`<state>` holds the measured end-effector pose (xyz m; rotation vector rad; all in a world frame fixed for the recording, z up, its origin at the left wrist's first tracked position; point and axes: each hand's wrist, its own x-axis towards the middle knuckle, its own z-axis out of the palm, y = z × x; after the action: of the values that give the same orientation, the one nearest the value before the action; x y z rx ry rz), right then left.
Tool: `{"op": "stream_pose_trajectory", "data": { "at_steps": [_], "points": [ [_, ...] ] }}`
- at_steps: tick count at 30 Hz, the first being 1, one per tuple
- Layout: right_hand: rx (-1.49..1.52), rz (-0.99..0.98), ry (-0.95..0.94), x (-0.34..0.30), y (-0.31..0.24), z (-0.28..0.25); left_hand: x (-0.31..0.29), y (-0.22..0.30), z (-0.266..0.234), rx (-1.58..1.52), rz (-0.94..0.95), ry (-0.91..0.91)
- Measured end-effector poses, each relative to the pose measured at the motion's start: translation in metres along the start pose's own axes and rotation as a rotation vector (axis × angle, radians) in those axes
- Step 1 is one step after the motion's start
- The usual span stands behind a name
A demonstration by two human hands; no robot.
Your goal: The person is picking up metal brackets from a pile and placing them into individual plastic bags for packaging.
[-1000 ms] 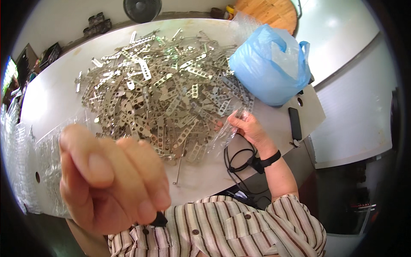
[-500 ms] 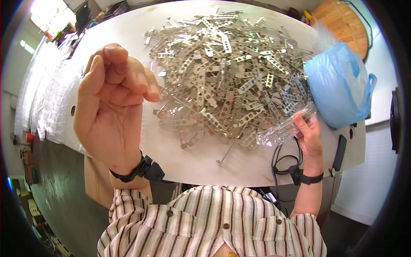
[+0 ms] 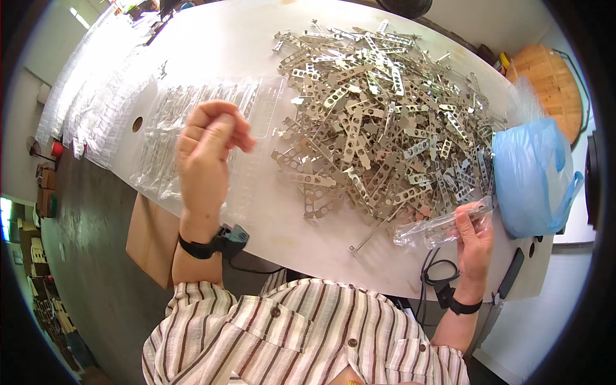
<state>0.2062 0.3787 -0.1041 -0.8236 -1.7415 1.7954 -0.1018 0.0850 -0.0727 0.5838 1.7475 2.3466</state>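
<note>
Hd view: wide fisheye, nr, looks dn on metal pcs [image 3: 385, 122], tbl [image 3: 289, 247].

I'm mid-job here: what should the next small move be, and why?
I'd probably bring the left hand across to the loose end of the clear plastic bag. Only the right hand grips the bag, its far end hangs slack beside the pile of metal strips, and nothing shows in the left hand, so it seems available to steady it.
</note>
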Motion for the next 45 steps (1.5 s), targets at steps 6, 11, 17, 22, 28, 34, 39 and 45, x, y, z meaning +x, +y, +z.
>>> {"op": "stream_pose_trajectory", "data": {
  "at_steps": [6,11,17,22,28,34,39,45],
  "points": [
    [-0.087,0.006,-0.198,-0.002,-0.004,0.034,-0.046,-0.033,0.05,0.432,0.066,-0.674],
    [-0.128,0.016,-0.294,-0.008,-0.015,0.058,-0.073,-0.036,0.093,0.395,0.001,-0.989],
    [-0.142,-0.043,-0.41,-0.012,-0.018,0.068,-0.08,-0.033,0.104,0.319,-0.064,-1.053],
    [-0.082,-0.048,-0.424,-0.008,-0.013,0.073,-0.08,-0.045,0.106,0.365,0.093,-0.914],
    [-0.034,0.064,-0.518,0.003,-0.015,0.079,-0.076,-0.046,0.106,0.42,-0.088,-0.952],
    [-0.011,0.074,-0.45,0.004,-0.013,0.077,-0.071,-0.046,0.103,0.274,-0.499,-0.985],
    [0.03,0.063,-0.365,0.004,-0.012,0.069,-0.069,-0.049,0.094,0.294,-0.474,-0.979],
    [0.012,-0.011,-0.29,-0.001,-0.012,0.075,-0.064,-0.028,0.087,0.378,-0.511,-1.023]
  ]
}}
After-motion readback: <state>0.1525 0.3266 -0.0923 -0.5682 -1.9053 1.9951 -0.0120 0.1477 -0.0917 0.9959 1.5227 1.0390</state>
